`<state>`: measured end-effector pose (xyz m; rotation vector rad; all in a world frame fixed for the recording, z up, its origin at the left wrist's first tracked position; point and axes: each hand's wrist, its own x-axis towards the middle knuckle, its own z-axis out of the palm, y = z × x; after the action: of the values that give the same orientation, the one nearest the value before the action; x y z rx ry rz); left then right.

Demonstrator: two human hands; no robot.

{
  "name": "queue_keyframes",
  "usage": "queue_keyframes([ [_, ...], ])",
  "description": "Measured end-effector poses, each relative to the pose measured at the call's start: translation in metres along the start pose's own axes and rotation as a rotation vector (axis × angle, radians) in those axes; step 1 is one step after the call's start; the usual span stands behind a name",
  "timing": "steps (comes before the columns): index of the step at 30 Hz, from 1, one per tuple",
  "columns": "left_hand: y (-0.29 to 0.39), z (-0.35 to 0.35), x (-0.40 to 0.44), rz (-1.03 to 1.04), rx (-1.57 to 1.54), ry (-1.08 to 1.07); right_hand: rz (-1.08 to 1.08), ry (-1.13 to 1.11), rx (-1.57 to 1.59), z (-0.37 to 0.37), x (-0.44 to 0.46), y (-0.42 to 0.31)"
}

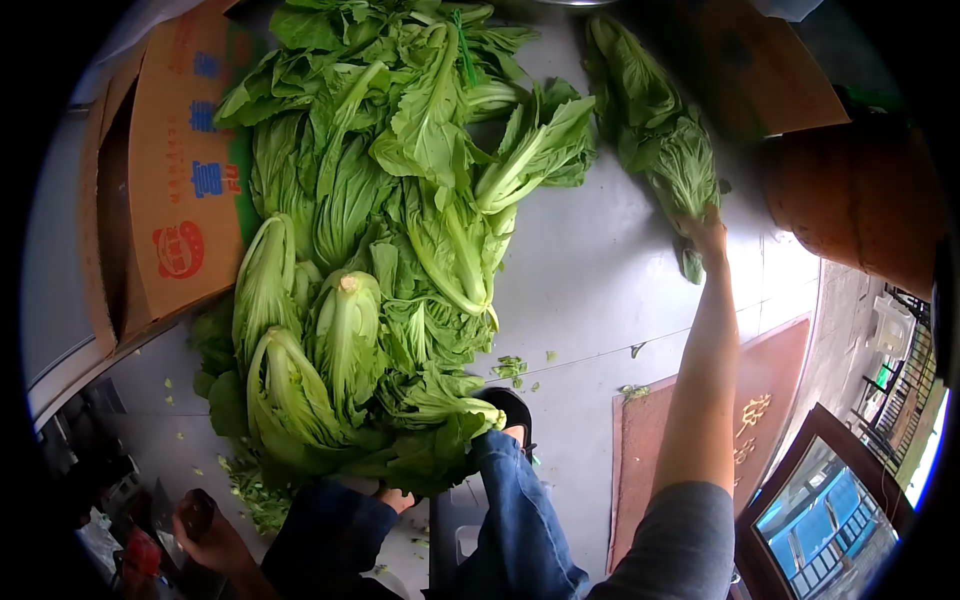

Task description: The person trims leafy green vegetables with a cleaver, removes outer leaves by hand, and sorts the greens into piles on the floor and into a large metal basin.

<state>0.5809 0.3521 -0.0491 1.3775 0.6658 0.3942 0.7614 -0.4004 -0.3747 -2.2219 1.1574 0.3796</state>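
My right hand [706, 232] is stretched out to the upper right, its fingers closed around the near end of a long head of leafy mustard greens [670, 150] lying on the grey floor. At the lower left, my left hand [215, 548] is closed on a dark, rounded object [196, 510] whose kind I cannot make out. Between the hands spreads a large heap of mustard greens [345, 170]. Several pale-stemmed heads [348, 330] lie at its near side, cut ends showing, in front of my knees.
A printed cardboard box [190, 200] stands left of the heap, and a brown container [850, 200] is at the right. A reddish doormat [700, 430] lies under my right arm. Leaf scraps [510, 368] dot the floor. A framed glass panel [825, 510] is at lower right.
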Motion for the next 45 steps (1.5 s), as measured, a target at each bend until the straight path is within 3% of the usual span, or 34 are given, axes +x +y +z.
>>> queue_keyframes([
  [4, 0.003, 0.012, -0.001, -0.068, -0.125, -0.133, -0.107, -0.028, -0.014, 0.017, -0.020, -0.005],
  [6, 0.004, 0.017, -0.002, -0.078, -0.154, -0.148, -0.203, -0.169, 0.279, 0.023, -0.078, -0.021],
  [8, 0.003, 0.020, -0.006, -0.065, -0.138, -0.120, -0.060, -0.362, 0.136, 0.030, -0.146, -0.031],
  [11, 0.003, 0.019, -0.004, -0.061, -0.109, -0.109, -0.477, -0.709, -0.120, 0.035, -0.240, -0.023],
  [13, 0.004, 0.026, -0.006, -0.081, -0.113, -0.108, -0.489, -0.599, 0.074, 0.031, -0.241, -0.040],
  [16, 0.004, 0.029, -0.006, -0.113, -0.129, -0.109, -0.350, -0.019, 0.245, 0.035, -0.162, -0.087],
  [18, 0.001, 0.034, -0.007, -0.115, -0.136, -0.098, -0.237, 0.106, 0.401, 0.049, -0.089, -0.116],
  [21, 0.002, 0.042, -0.010, -0.137, -0.149, -0.084, -0.215, 0.077, 0.738, 0.078, -0.011, -0.162],
  [22, 0.002, 0.036, -0.008, -0.166, -0.171, -0.089, -0.110, 0.142, 0.705, 0.091, 0.010, -0.171],
  [25, 0.004, 0.035, -0.008, -0.126, -0.100, -0.077, -0.036, 0.100, 1.004, 0.107, 0.017, -0.173],
  [27, 0.001, 0.034, -0.010, -0.074, -0.047, -0.038, -0.086, 0.076, 0.843, 0.097, 0.010, -0.165],
  [29, -0.003, 0.028, -0.010, -0.034, -0.032, 0.014, -0.041, -0.010, 1.030, 0.074, -0.028, -0.160],
  [32, 0.004, 0.031, -0.009, -0.120, -0.144, 0.034, -0.219, -0.028, 0.639, 0.050, -0.089, -0.115],
  [34, 0.003, 0.031, -0.011, -0.125, -0.145, 0.019, -0.319, -0.152, -0.069, 0.034, -0.138, -0.091],
  [35, 0.003, 0.031, -0.010, -0.126, -0.141, 0.013, -0.301, -0.279, -0.236, 0.026, -0.162, -0.095],
  [37, 0.002, 0.030, -0.009, -0.141, -0.129, -0.020, -0.191, -0.298, -0.175, 0.021, -0.184, -0.110],
  [39, 0.001, 0.029, -0.010, -0.161, -0.124, -0.061, -0.244, -0.215, 0.379, 0.054, -0.171, -0.102],
  [41, 0.000, 0.040, -0.012, -0.174, -0.107, -0.070, -0.248, -0.246, 0.516, 0.099, -0.168, -0.133],
  [43, 0.003, 0.052, -0.015, -0.190, -0.109, -0.066, -0.189, -0.116, 0.243, 0.156, -0.157, -0.169],
  [45, 0.004, 0.057, -0.015, -0.192, -0.149, -0.051, 0.030, -0.051, 0.147, 0.173, -0.161, -0.217],
])
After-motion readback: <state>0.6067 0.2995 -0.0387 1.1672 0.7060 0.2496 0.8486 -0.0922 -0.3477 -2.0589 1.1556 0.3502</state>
